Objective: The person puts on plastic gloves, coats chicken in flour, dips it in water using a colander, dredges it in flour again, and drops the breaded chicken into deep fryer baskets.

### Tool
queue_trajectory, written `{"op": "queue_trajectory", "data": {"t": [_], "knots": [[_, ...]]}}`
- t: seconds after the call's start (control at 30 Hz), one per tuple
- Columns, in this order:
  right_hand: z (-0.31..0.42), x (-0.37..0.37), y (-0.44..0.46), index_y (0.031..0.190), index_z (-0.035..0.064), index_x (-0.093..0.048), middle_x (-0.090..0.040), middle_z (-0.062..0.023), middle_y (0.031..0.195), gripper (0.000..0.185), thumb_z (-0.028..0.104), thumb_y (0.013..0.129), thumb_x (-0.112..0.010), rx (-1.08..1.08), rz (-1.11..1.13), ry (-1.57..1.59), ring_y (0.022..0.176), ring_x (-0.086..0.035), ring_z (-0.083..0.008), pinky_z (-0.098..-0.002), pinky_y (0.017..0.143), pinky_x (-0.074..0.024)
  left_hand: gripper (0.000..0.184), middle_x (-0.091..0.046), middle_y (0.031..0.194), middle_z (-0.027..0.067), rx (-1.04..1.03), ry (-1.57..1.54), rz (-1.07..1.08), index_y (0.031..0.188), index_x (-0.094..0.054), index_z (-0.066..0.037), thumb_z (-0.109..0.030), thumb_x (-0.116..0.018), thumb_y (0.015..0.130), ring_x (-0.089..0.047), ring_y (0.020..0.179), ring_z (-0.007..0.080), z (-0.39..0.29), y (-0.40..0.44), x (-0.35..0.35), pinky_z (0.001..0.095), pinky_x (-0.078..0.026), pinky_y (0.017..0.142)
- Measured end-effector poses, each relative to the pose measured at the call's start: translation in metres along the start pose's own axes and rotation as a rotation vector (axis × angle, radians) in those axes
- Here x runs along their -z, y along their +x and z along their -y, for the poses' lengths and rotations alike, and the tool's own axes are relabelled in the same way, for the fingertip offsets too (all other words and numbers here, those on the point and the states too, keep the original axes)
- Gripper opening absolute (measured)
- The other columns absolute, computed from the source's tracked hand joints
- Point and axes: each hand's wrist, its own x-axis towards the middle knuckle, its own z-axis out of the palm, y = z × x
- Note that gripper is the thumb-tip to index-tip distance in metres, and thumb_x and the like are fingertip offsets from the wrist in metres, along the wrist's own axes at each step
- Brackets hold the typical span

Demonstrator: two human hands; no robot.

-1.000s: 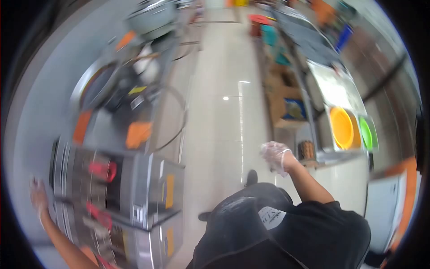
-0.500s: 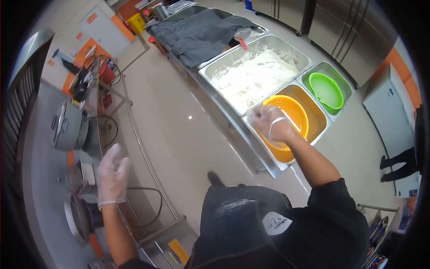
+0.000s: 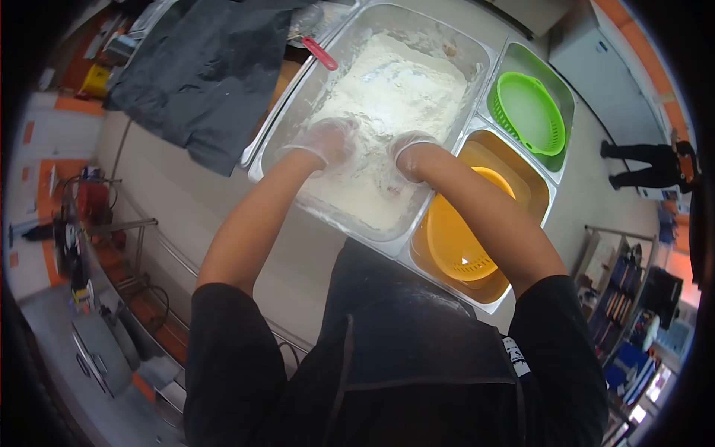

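Both my hands wear clear plastic gloves and reach into white flour [image 3: 402, 82] in a large metal pan [image 3: 296, 115]. My left hand [image 3: 328, 143] presses into the flour on the pan's left side; its fingers are blurred and partly covered. On the right side, beside the divider, my right hand [image 3: 408, 155] is also in the flour, with its fingers hidden. Under my right forearm an orange plastic basket [image 3: 454, 235] sits in a neighbouring metal pan of liquid. A red-handled tool [image 3: 320, 54] rests at the flour pan's upper left rim.
A green plastic basket [image 3: 527, 112] stands in a smaller pan at the right. Dark cloth [image 3: 216, 71] covers the counter at upper left. Another person's legs [image 3: 640, 165] show at far right, near a white freezer [image 3: 611, 74]. A metal pot [image 3: 104, 354] stands at lower left.
My view has turned and come closer to the pans. My left hand has moved from the left counter into the flour. My right hand has moved from above the orange basket into the flour.
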Motion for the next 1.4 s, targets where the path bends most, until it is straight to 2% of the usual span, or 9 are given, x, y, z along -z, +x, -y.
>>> {"op": "queue_trajectory", "data": {"t": [0.07,0.3,0.4,0.7,0.9,1.03,1.1,1.27,1.4], "knots": [[-0.005,0.0,0.012,0.096,0.0032,-0.074,-0.07,-0.0205,0.096,0.025,0.003,0.073,-0.066,0.08,0.167,-0.073,0.089,-0.067,-0.0344,-0.0382,0.077,-0.0526,0.041,-0.063,0.122,0.021,0.042,0.017,0.269,0.123,-0.06,0.0,-0.022,-0.058,0.088,-0.059,0.115,0.0359,-0.011,0.024,0.01,0.0401,-0.044,0.101],[0.014,0.02,-0.01,0.103,0.0009,-0.072,-0.07,-0.0209,0.099,0.03,0.016,0.078,-0.07,0.057,0.209,0.433,0.09,-0.067,-0.0334,-0.037,0.079,-0.0518,0.044,-0.063,0.121,0.0203,-0.268,-0.019,0.398,0.122,-0.062,-0.002,-0.021,-0.066,0.083,-0.059,0.115,0.0339,0.022,0.024,0.006,0.0388,-0.044,0.102],[0.025,0.017,-0.003,0.108,0.0057,-0.074,-0.069,-0.0167,0.112,0.041,0.04,0.086,-0.067,-0.028,0.299,0.362,0.101,-0.065,-0.0307,-0.0369,0.091,-0.0482,0.043,-0.064,0.121,0.0201,-0.317,-0.004,0.368,0.119,-0.064,-0.001,-0.02,-0.068,0.081,-0.061,0.112,0.0345,0.044,0.031,-0.006,0.0381,-0.047,0.099],[0.036,0.004,-0.012,0.115,-0.0063,-0.054,-0.069,-0.0257,0.1,0.036,0.005,0.082,-0.062,-0.367,-0.218,0.38,0.098,-0.069,-0.0364,-0.0407,0.081,-0.0557,0.051,-0.065,0.102,0.0246,-0.263,-0.018,0.11,0.123,-0.057,0.001,-0.02,-0.07,0.08,-0.065,0.097,0.0364,0.023,0.016,0.019,0.0394,-0.052,0.087],[0.069,0.066,-0.026,0.117,-0.0056,-0.056,-0.068,-0.026,0.105,0.035,0.006,0.084,-0.061,-0.402,-0.223,0.504,0.101,-0.068,-0.037,-0.0414,0.082,-0.0556,0.059,-0.063,0.099,0.0205,-0.197,-0.383,0.054,0.13,-0.049,-0.002,-0.013,-0.075,0.078,-0.064,0.093,0.0323,0.001,0.013,0.036,0.0382,-0.051,0.085],[0.056,0.046,-0.002,0.117,-0.0056,-0.059,-0.066,-0.0267,0.108,0.036,0.006,0.082,-0.061,-0.222,-0.212,0.213,0.105,-0.066,-0.037,-0.0405,0.085,-0.0544,0.061,-0.063,0.108,0.0163,-0.311,-0.835,0.122,0.135,-0.049,-0.004,-0.007,-0.075,0.08,-0.063,0.099,0.0284,0.003,0.018,0.027,0.0366,-0.05,0.088],[0.058,0.045,-0.003,0.115,-0.0062,-0.061,-0.066,-0.0262,0.109,0.036,0.004,0.081,-0.061,-0.394,-0.333,0.526,0.106,-0.065,-0.0362,-0.0396,0.087,-0.0535,0.062,-0.063,0.114,0.0151,-0.363,-0.848,0.108,0.136,-0.048,-0.004,-0.005,-0.074,0.08,-0.062,0.103,0.0266,0.006,0.018,0.027,0.0356,-0.05,0.091],[0.054,0.048,-0.003,0.112,-0.0025,-0.064,-0.067,-0.0239,0.11,0.032,0.01,0.083,-0.06,-0.37,-0.306,0.34,0.105,-0.064,-0.0365,-0.0389,0.09,-0.0511,0.066,-0.058,0.13,0.0178,-0.573,-0.443,-0.12,0.139,-0.046,-0.003,0.0,-0.072,0.078,-0.06,0.114,0.0267,0.023,0.025,0.021,0.0345,-0.049,0.096],[0.054,0.051,0.0,0.103,-0.005,-0.068,-0.067,-0.0233,0.109,0.026,0.002,0.079,-0.063,-0.323,-0.278,0.277,0.102,-0.067,-0.0334,-0.037,0.087,-0.0532,0.059,-0.058,0.124,0.022,-0.427,-0.553,-0.007,0.132,-0.051,-0.001,-0.003,-0.072,0.077,-0.06,0.112,0.0313,0.029,0.023,0.027,0.0362,-0.049,0.096]]}}
